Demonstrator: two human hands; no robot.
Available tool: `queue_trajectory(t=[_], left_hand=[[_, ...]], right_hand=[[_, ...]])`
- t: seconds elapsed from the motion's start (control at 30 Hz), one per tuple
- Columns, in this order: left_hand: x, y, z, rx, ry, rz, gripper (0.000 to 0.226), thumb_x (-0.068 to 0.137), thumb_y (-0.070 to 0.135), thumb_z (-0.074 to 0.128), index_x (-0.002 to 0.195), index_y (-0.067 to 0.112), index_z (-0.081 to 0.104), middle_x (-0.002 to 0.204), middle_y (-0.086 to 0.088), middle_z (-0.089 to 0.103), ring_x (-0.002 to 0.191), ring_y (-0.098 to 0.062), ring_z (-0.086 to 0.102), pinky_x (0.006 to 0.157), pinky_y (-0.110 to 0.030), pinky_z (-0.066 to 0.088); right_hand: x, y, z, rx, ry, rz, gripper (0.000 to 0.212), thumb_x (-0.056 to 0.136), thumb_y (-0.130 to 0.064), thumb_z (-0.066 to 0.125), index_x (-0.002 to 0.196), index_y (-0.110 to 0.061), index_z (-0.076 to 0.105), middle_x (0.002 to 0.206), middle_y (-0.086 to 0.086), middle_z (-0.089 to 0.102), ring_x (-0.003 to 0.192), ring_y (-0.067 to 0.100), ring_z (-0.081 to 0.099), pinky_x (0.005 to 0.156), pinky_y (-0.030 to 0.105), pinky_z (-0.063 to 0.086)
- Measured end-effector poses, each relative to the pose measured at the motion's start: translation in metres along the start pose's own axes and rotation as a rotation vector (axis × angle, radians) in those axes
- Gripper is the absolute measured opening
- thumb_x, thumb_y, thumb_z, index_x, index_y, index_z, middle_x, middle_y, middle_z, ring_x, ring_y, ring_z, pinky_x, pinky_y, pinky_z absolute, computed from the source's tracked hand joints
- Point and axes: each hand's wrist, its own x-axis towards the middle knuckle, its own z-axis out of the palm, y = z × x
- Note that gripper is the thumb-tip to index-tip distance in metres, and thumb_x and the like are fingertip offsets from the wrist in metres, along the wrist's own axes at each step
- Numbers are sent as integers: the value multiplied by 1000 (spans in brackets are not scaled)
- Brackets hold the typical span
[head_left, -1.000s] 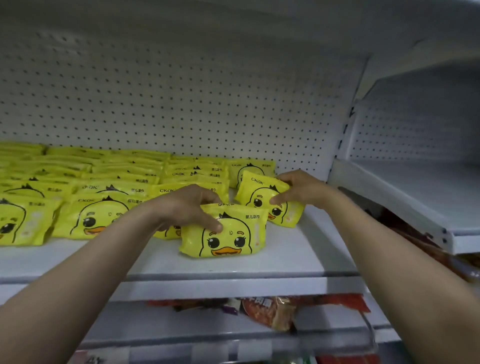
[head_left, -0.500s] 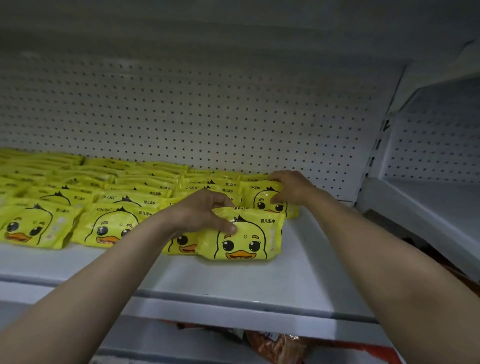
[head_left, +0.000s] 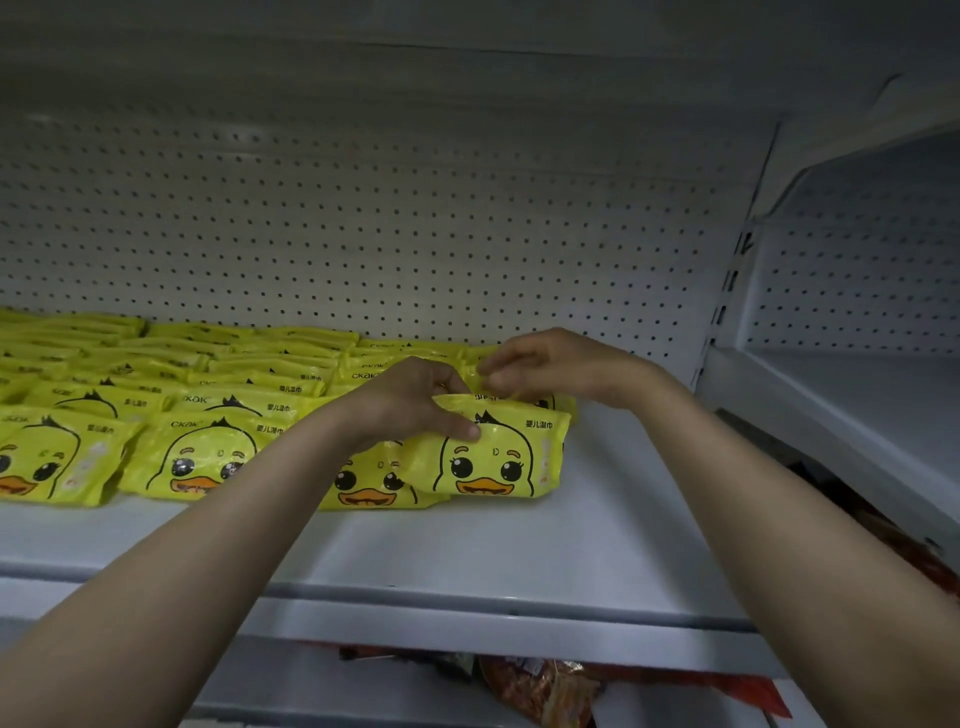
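On the left I see rows of flat yellow plastic duck-face packs (head_left: 208, 452) lying on the white metal shelf (head_left: 597, 519), then my left hand (head_left: 410, 400) curled over the rightmost near pack (head_left: 498, 452), thumb pressing its front, and my right hand (head_left: 561, 364) pinching the pack behind (head_left: 565, 404).

Bare shelf (head_left: 613, 525) lies open right of the yellow packs (head_left: 197, 457), which crowd its left.
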Motion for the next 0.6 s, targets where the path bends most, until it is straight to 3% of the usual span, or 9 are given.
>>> queue_trajectory(t=[0.07, 0.13, 0.2, 0.27, 0.37, 0.4, 0.47, 0.53, 0.6], left_hand=[[4, 6, 4, 24, 18, 34, 34, 65, 25, 89, 90, 16, 67, 85, 14, 62, 102, -3, 59, 77, -25, 39], [8, 11, 7, 17, 37, 62, 33, 65, 26, 89, 86, 15, 67, 77, 14, 61, 87, -1, 56, 71, -24, 38], [11, 15, 11, 35, 62, 77, 32, 65, 28, 89, 84, 16, 66, 79, 12, 63, 86, 0, 55, 70, -24, 39], [12, 17, 17, 32, 115, 97, 32, 66, 32, 88, 84, 16, 67, 83, 9, 67, 82, 0, 58, 67, -24, 42], [11, 8, 21, 97, 326, 136, 27, 78, 38, 78, 91, 17, 69, 90, 6, 69, 81, -6, 61, 63, -16, 43], [10, 2, 20, 184, 370, 133, 28, 84, 41, 71, 99, 18, 69, 96, 5, 70, 86, -11, 62, 66, -19, 44], [10, -16, 19, 454, 366, 94, 44, 91, 52, 56, 124, 23, 61, 121, 1, 66, 115, -23, 56, 88, -31, 46], [11, -34, 20, 701, 336, 35, 59, 92, 62, 43, 140, 28, 47, 143, -3, 51, 139, -31, 35, 110, -42, 33], [11, -41, 24, 821, 319, 9, 64, 92, 66, 33, 146, 30, 38, 152, -5, 39, 146, -32, 19, 117, -47, 19]], right_hand=[[-11, -9, 7, -273, -81, 24, 48, 78, -42, 80, 121, -29, 64, 111, -12, 69, 105, 2, 64, 91, 20, 50], [-15, -8, 14, -495, -48, 28, 51, 70, -48, 83, 113, -33, 62, 101, -20, 65, 94, -2, 60, 75, 18, 47], [-16, -3, 16, -524, -1, 22, 45, 68, -46, 85, 104, -32, 62, 93, -18, 64, 87, 2, 59, 66, 19, 45], [-18, 2, 9, -520, 24, 32, 43, 67, -44, 86, 102, -31, 66, 92, -15, 67, 86, 4, 61, 68, 21, 48], [-18, 14, -9, -569, 83, 72, 41, 65, -45, 87, 97, -34, 65, 88, -16, 65, 84, 7, 60, 65, 20, 42], [-16, 21, -15, -582, 114, 95, 46, 65, -44, 88, 104, -32, 66, 91, -15, 65, 87, 10, 60, 67, 21, 42], [-12, 34, -23, -595, 168, 151, 53, 65, -43, 88, 111, -26, 67, 97, -10, 67, 91, 13, 60, 73, 26, 46], [-5, 44, -26, -595, 181, 192, 50, 64, -40, 89, 107, -23, 69, 96, -8, 69, 90, 14, 61, 72, 25, 46], [5, 49, -25, -586, 169, 212, 50, 64, -39, 90, 106, -23, 69, 95, -7, 69, 92, 15, 62, 69, 24, 45]])
